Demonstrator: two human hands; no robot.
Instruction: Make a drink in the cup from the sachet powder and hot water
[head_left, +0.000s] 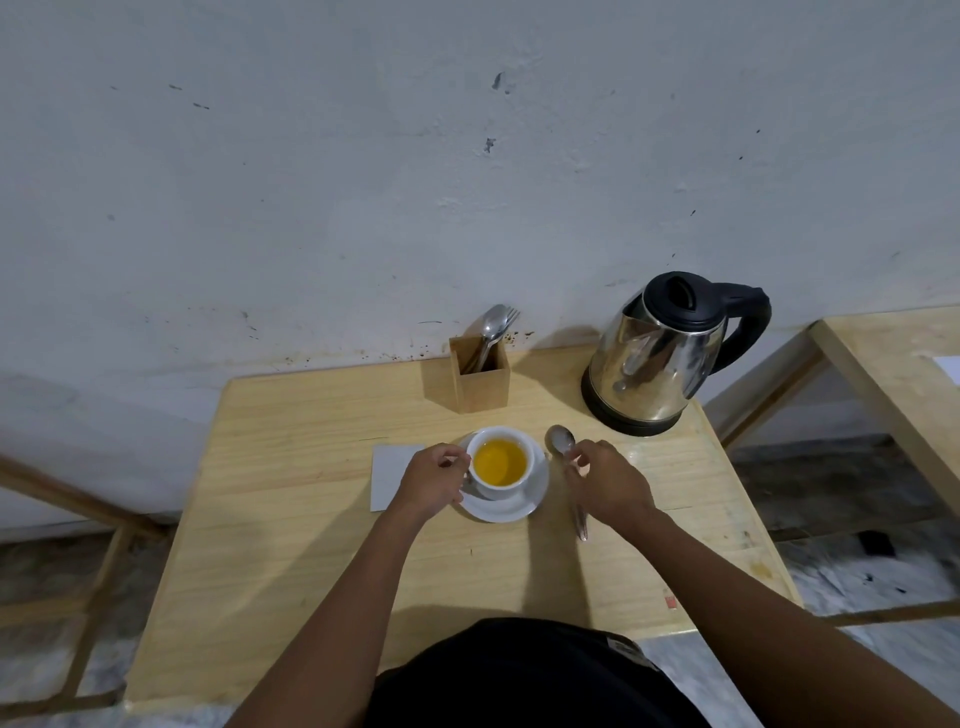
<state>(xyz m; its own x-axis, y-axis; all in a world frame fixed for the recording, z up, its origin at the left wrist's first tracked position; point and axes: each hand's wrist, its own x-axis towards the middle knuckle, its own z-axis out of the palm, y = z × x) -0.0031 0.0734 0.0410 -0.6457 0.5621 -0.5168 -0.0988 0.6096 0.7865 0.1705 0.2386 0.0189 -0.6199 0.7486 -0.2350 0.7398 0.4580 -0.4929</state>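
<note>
A white cup (524, 480) filled with yellow-orange liquid stands on a white saucer (511, 509) in the middle of the wooden table (291, 493). My left hand (434, 480) grips the cup at its left side, where the handle is hidden by my fingers. A metal spoon (562, 444) lies just right of the saucer, bowl pointing away from me. My right hand (605, 480) is over the spoon with fingers pinching its handle. A steel kettle (657, 358) with black lid and handle sits at the back right. I see no sachet that I can be sure of.
A white square of paper (389, 475) lies flat left of the saucer, partly under my left hand. A wooden holder (480, 379) with spoons and a fork stands at the back by the wall. Another wooden table (893, 374) is at the right.
</note>
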